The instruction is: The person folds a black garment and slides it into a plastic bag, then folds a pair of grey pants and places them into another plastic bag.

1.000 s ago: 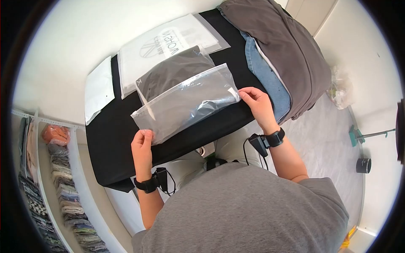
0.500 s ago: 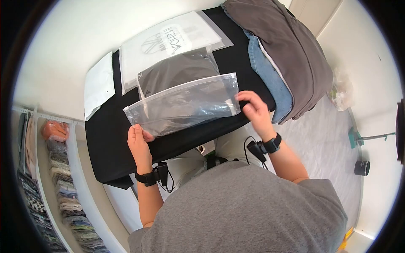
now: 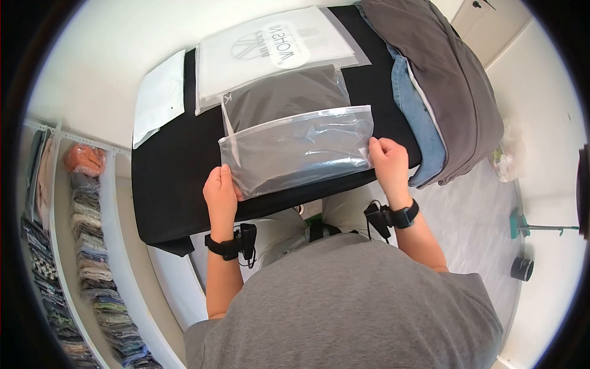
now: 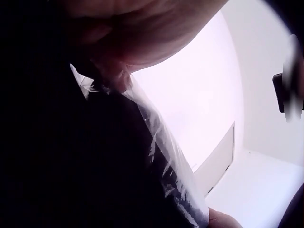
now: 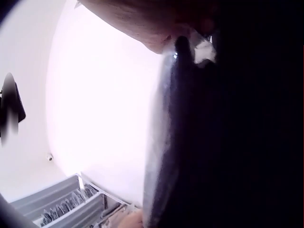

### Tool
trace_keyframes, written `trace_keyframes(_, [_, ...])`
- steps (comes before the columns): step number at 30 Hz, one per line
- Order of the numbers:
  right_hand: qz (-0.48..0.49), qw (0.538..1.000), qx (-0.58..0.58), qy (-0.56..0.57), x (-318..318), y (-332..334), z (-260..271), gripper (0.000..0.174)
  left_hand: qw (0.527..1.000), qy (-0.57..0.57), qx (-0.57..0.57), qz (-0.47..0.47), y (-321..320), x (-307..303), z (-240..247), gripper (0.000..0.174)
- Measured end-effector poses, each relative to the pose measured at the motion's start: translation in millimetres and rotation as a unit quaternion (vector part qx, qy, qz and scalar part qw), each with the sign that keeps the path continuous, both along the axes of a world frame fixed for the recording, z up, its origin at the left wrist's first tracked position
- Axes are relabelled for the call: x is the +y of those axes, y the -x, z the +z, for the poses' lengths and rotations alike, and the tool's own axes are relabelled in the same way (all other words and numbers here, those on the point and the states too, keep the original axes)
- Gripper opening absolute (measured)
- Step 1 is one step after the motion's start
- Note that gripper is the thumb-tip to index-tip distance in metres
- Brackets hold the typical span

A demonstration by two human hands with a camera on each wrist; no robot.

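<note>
A clear plastic bag with a zip strip [image 3: 295,150] is stretched between both hands over the near part of the black-covered table. My left hand [image 3: 222,192] pinches its near left corner, and my right hand [image 3: 389,166] pinches its right side. Partly under the clear bag lies a folded dark grey item in plastic [image 3: 289,95]. In the left wrist view the bag's crinkled edge [image 4: 166,156] runs down from the left hand [image 4: 142,33]. The right wrist view shows the bag's edge [image 5: 161,137] below the right hand [image 5: 147,19], much of it in darkness.
Printed white bags [image 3: 246,55] lie at the back of the black-covered table [image 3: 166,190], a white packet [image 3: 160,95] at its left. Grey cloth [image 3: 455,92] and blue denim [image 3: 421,117] lie on the right. Shelves of packed clothes [image 3: 98,246] stand at left.
The right hand, with fingers spread half a second ago, now pinches the bag's side again. The clear bag lies straighter between the hands. The head view has shifted, moving the table within the picture.
</note>
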State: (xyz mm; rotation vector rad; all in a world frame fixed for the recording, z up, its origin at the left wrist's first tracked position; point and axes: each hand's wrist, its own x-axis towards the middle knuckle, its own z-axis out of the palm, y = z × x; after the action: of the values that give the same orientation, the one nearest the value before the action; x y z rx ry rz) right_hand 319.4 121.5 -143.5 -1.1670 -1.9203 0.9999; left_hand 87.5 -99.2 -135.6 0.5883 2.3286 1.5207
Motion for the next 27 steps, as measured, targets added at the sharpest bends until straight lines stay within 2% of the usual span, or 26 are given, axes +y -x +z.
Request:
trace_keyframes(2, [-0.041,0.993,0.1,-0.056,-3.0,0.8,13.2,0.016,1.0,0.003,0.008,-0.002,0.4,0.3,1.3,0.037])
trace_keyframes(3, [-0.077,0.985,0.082,-0.129,-7.5,1.2,17.7,0.014,1.0,0.011,0.007,-0.007,1.6,0.4,0.0,0.038])
trace_keyframes(4, [-0.026,0.973,0.101,-0.206,-15.6,-0.7,18.8,0.019,1.0,0.018,0.006,-0.011,3.1,0.6,-0.6,0.038])
trace_keyframes(5, [0.09,0.947,0.045,-0.306,-21.7,-1.1,26.6,0.025,1.0,0.017,0.009,-0.009,3.7,1.1,-0.1,0.038])
trace_keyframes(6, [0.203,0.895,-0.012,-0.397,-26.2,0.0,33.3,0.031,1.0,0.022,0.003,-0.011,2.6,0.9,1.0,0.036])
trace_keyframes(7, [0.203,0.895,-0.007,-0.396,-27.8,4.2,32.0,0.031,1.0,0.028,-0.002,-0.013,2.0,0.2,2.5,0.034])
trace_keyframes(9, [0.249,0.878,-0.132,-0.386,-27.6,14.1,27.8,0.043,0.999,0.029,-0.017,-0.01,4.2,-1.5,6.2,0.03])
trace_keyframes(10, [0.25,0.877,-0.127,-0.39,-25.1,16.4,26.4,0.043,0.999,0.027,-0.036,-0.009,4.3,-1.3,8.2,0.026])
trace_keyframes(11, [0.269,0.885,-0.127,-0.357,-22.0,15.5,24.6,0.044,0.996,0.047,0.055,0.045,-5.9,1.3,24.8,0.011])
trace_keyframes(12, [0.287,0.892,-0.127,-0.325,-19.6,14.2,23.5,0.046,0.996,0.045,0.061,0.049,-8.9,-2.4,29.5,0.011])
trace_keyframes(13, [0.296,0.892,-0.126,-0.318,-17.8,13.0,23.1,0.046,0.958,0.014,0.287,-0.004,-11.3,-6.3,34.8,0.013])
trace_keyframes(14, [0.295,0.892,-0.12,-0.321,-17.6,12.9,23.1,0.046,0.865,-0.015,0.498,-0.057,-11.8,-7.3,41.8,0.02])
trace_keyframes(16, [0.301,0.894,-0.13,-0.306,-18.2,12.5,24.4,0.046,0.828,0.022,0.477,-0.294,-18.3,-5.6,61.7,0.037])
trace_keyframes(17, [0.309,0.891,-0.137,-0.304,-17.6,12.2,25.9,0.047,0.812,0.075,0.466,-0.343,-19.1,-3.0,67.1,0.054])
trace_keyframes(18, [0.313,0.889,-0.132,-0.307,-17.2,11.2,25.4,0.047,0.813,0.078,0.469,-0.337,-17.9,-1.4,65.4,0.054])
trace_keyframes(20, [0.329,0.898,-0.121,-0.264,-13.1,8.9,24.4,0.051,0.811,0.162,0.416,-0.377,-11.0,2.9,53.9,0.069])
trace_keyframes(21, [0.328,0.899,-0.117,-0.267,-8.0,7.1,25.9,0.051,0.797,0.176,0.426,-0.39,-8.2,3.7,47.1,0.078])
trace_keyframes(23, [0.395,0.905,-0.039,-0.155,2.6,-0.9,29.2,0.059,0.788,0.18,0.442,-0.39,-6.9,6.1,43.5,0.076])
trace_keyframes(25, [0.406,0.901,-0.043,-0.146,15.1,-9.9,28.7,0.064,0.782,0.178,0.453,-0.39,-8.3,8.5,43.1,0.073])
trace_keyframes(27, [0.414,0.899,-0.045,-0.132,20.4,-15.2,30.9,0.072,0.805,0.161,0.421,-0.386,-4.2,10.8,46.8,0.064])
